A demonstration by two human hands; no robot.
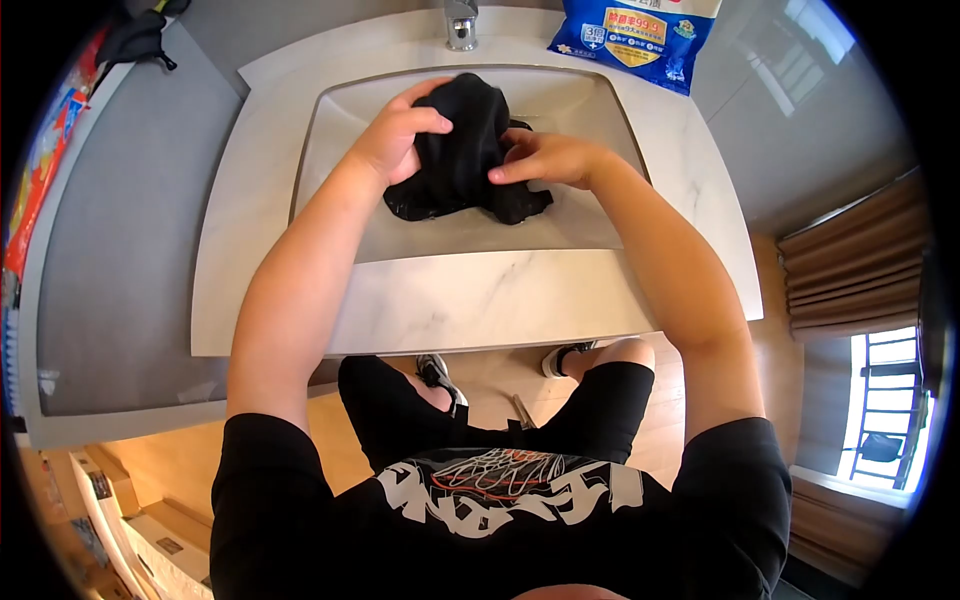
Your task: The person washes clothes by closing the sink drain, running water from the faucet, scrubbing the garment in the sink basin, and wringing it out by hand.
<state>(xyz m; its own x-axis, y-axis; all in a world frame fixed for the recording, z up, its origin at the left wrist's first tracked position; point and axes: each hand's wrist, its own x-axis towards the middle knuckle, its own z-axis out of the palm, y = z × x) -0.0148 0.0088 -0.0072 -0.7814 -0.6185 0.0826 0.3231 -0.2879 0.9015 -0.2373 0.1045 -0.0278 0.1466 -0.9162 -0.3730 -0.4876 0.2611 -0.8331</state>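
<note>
A black cloth item (462, 140), wet-looking at its lower edges, is bunched up in the sink basin (370, 235); its exact kind is hidden by the folds. My left hand (398, 130) grips its upper left side, thumb in front and fingers behind. On the right side, my right hand (540, 158) pinches the cloth between thumb and fingers. Part of the cloth is lifted between both hands, while the lower part rests on the basin floor.
A chrome faucet (461, 25) stands behind the basin. On the white marbled counter (480, 300), a blue and white packet (640, 40) stands at the back right. Another black item (140, 40) hangs over the ledge at the upper left. A brown curtain (850, 265) is at right.
</note>
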